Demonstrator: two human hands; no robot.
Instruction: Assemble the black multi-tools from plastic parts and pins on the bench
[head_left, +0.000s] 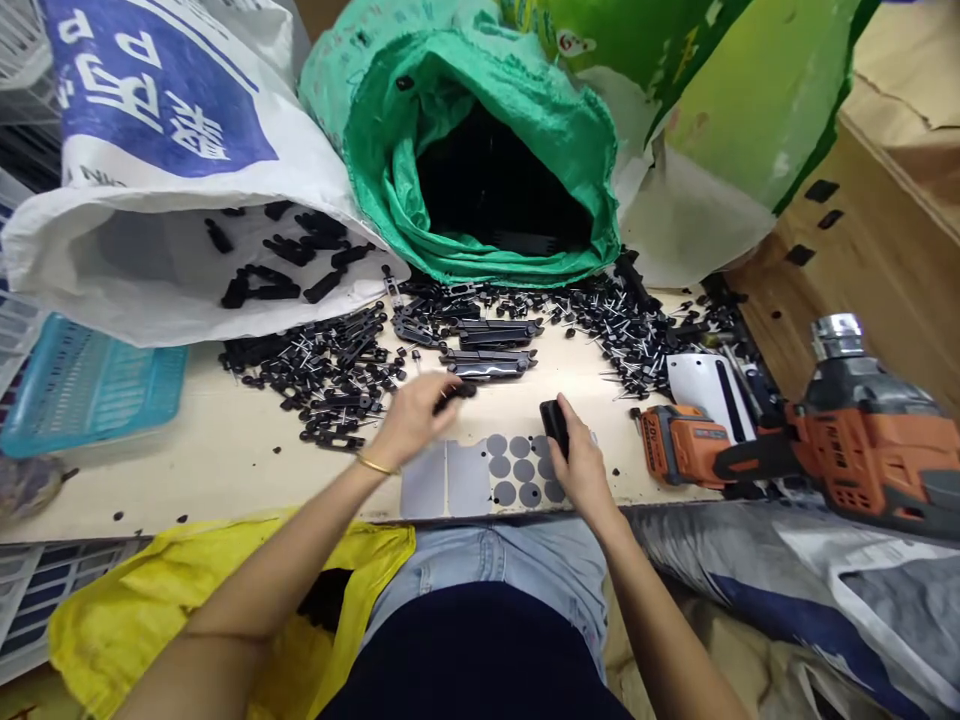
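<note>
My left hand [411,420], with a gold bangle at its wrist, is closed on a small black plastic part [456,394]; its exact shape is blurred. In my right hand [583,466] is an oblong black plastic piece [555,425], gripped between thumb and fingers. Beneath the hands, grey stickers lie at the table's front edge: round grey discs [523,468] in rows and plain grey rectangles [469,478]. Just beyond my left hand are two bundles of long black parts, the nearer bundle [491,364] and the farther bundle [499,331].
Loose black pins [337,370] are heaped at left, with another heap [630,330] at right. Behind stand an open white sack [187,200] with black parts and a green sack [375,130]. An orange power tool [862,430] stands right; a blue basket [97,390] sits left.
</note>
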